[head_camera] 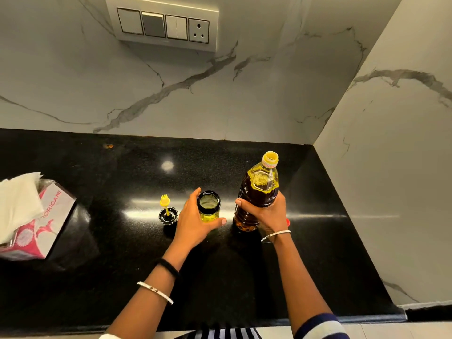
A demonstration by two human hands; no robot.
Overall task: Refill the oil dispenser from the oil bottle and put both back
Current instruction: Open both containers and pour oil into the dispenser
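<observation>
1. Gripped by left hand (193,223): cylindrical glass oil dispenser (208,206), open-topped, upright, middle of glossy counter (122,265).
2. Clasped by right hand (266,211): ribbed clear plastic oil bottle (259,192), uncapped, just right.
3. Left of dispenser: round black lid (167,215).

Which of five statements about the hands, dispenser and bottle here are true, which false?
The left hand grips the small dark-rimmed glass oil dispenser. True.
The dispenser has its lid on. False: its black lid with a yellow brush lies on the black countertop, left of it.
The right hand grips the clear plastic oil bottle. True.
The bottle is tipped, pouring into the dispenser. False: it is upright beside it.
The bottle's mouth is uncapped. True.
</observation>
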